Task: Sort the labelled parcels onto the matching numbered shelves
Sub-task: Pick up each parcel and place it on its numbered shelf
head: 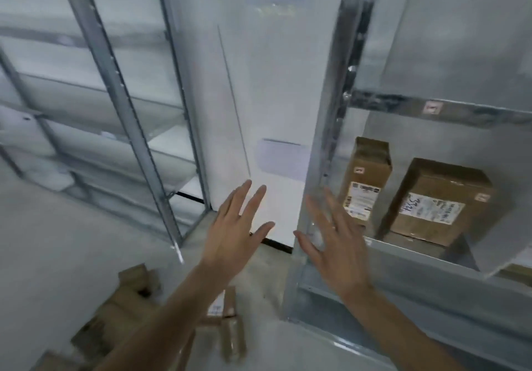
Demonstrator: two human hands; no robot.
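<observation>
Two brown cardboard parcels stand on a metal shelf at the right: a tall narrow parcel and a wider parcel with a white label and handwriting. My left hand and my right hand hang in mid-air with fingers spread, holding nothing, in front of the shelf's corner post. Several more brown parcels lie in a pile on the floor at the lower left, partly hidden by my left forearm. A small pink tag sits on the shelf beam above the two parcels; its number is unreadable.
A grey metal shelf unit fills the right side. Another metal rack with white boards stands at the left. A white wall panel lies between them. The floor is grey concrete.
</observation>
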